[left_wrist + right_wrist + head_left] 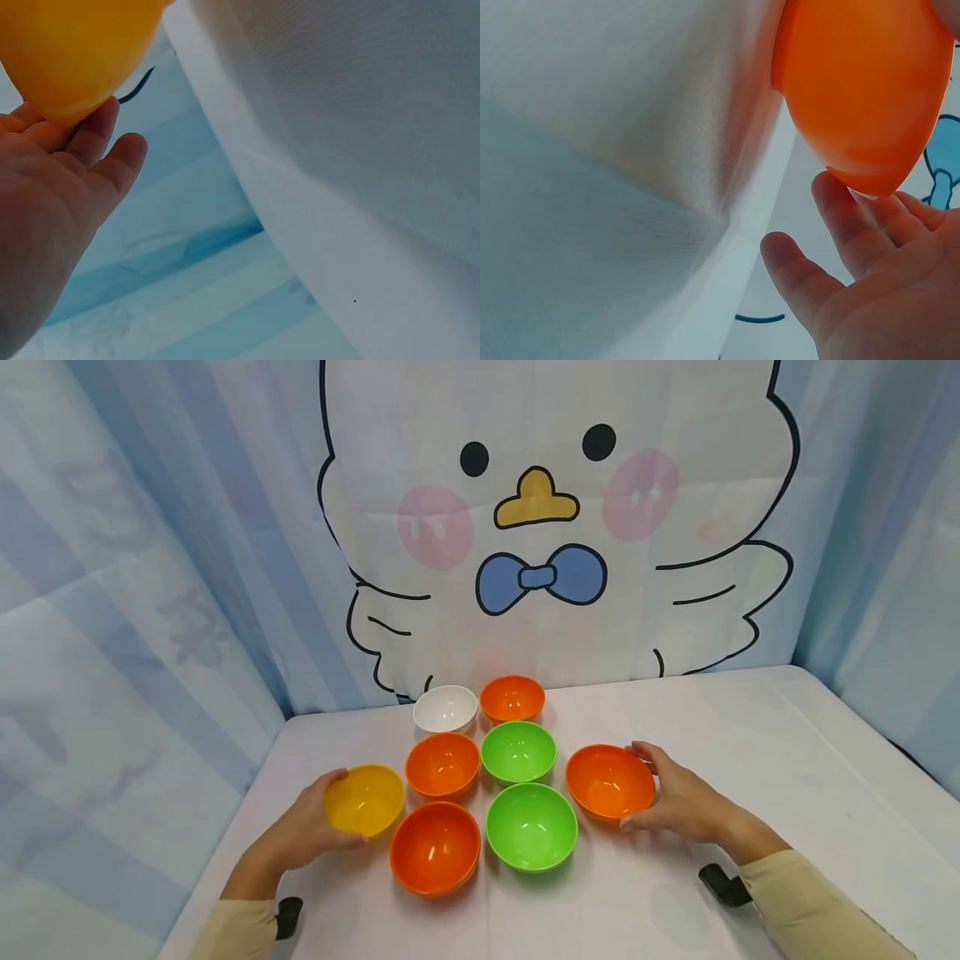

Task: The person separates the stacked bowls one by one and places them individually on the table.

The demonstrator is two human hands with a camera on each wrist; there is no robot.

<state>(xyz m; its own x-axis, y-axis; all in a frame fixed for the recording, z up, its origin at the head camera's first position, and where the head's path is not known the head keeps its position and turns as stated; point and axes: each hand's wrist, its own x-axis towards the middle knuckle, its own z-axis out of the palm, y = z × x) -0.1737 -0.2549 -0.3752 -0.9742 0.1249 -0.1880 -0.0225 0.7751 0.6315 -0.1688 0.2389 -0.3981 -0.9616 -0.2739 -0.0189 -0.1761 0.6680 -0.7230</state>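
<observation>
My left hand (307,827) grips a yellow bowl (365,802) at the left of the group, thumb on the near side and fingers on the far side. In the left wrist view the fingers touch the outside of that yellow bowl (79,52). On the right, my right hand (686,797) holds an orange bowl (609,783) by its right side, thumb near and fingers far. The right wrist view has the orange bowl (866,90) resting against the fingers, with one finger apart from it. Both bowls are upright, openings facing up.
Between the hands stand a white bowl (446,708), an orange bowl at the back (513,697), another in the middle (443,765) and one in front (435,850), plus two green bowls, rear (519,750) and front (532,828). A white-covered table (787,760) carries them; a printed curtain (540,643) hangs behind.
</observation>
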